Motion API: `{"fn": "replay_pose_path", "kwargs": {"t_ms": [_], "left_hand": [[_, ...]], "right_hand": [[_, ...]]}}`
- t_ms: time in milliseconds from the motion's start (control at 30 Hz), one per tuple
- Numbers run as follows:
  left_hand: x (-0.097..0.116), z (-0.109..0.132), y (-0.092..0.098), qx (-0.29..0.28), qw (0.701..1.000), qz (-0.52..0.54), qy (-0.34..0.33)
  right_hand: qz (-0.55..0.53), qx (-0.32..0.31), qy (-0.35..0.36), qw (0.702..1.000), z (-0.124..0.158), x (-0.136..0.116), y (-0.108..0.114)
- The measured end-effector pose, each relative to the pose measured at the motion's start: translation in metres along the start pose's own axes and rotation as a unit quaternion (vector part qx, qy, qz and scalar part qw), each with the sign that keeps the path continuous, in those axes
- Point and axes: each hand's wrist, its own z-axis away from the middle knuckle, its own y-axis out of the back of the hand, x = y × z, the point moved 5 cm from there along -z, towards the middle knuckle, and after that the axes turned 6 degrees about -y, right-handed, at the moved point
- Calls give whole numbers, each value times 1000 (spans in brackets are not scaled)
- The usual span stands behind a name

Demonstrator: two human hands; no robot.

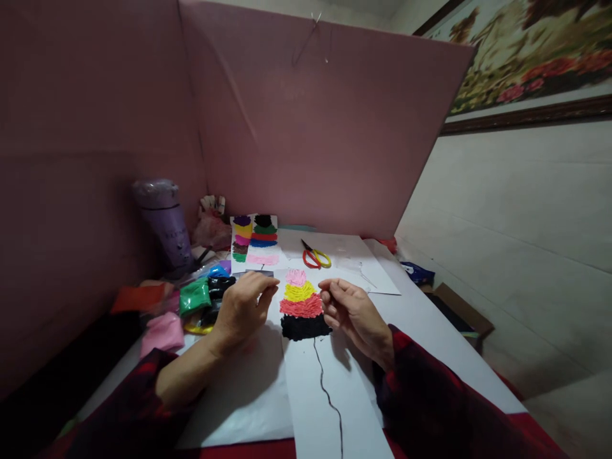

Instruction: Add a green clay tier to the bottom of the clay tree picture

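Note:
On a white card [329,395] in front of me, textured clay bands are stacked: pink [296,276], yellow [299,292], red [301,306] and black [306,327]. A wavy black line runs down from the black band. My left hand [241,309] hovers left of the bands, thumb and forefinger pinched together. On the other side, my right hand [351,312] is also closed in a pinch, close to the red band. Anything held in either pinch is too small to make out.
Red and yellow-handled scissors [315,258] lie behind the bands. Cards with colour stripes [262,242] lean at the back. Bagged clay, including a green pack [195,296] and a pink pack [162,333], piles up at left. A purple tumbler [167,226] stands beyond it.

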Motion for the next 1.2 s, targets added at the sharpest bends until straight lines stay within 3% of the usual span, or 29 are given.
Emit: {"fn": "replay_pose_path", "kwargs": {"t_ms": [133, 333, 500, 800, 1000, 1200], "left_hand": [[-2, 0, 1, 3, 1000, 8, 4], [-2, -1, 0, -12, 1000, 16, 8], [2, -2, 0, -18, 1000, 16, 0], [9, 1, -1, -3, 999, 42, -25], [22, 2, -5, -20, 996, 85, -21], [43, 5, -12, -62, 981, 187, 5]], "right_hand": [[28, 20, -13, 999, 0, 1, 3], [22, 95, 24, 995, 0, -6, 12], [-33, 58, 11, 998, -3, -3, 4], [9, 17, -64, 998, -2, 9, 5], [-6, 8, -19, 1000, -1, 5, -2], [89, -38, -12, 995, -1, 13, -8]]}}
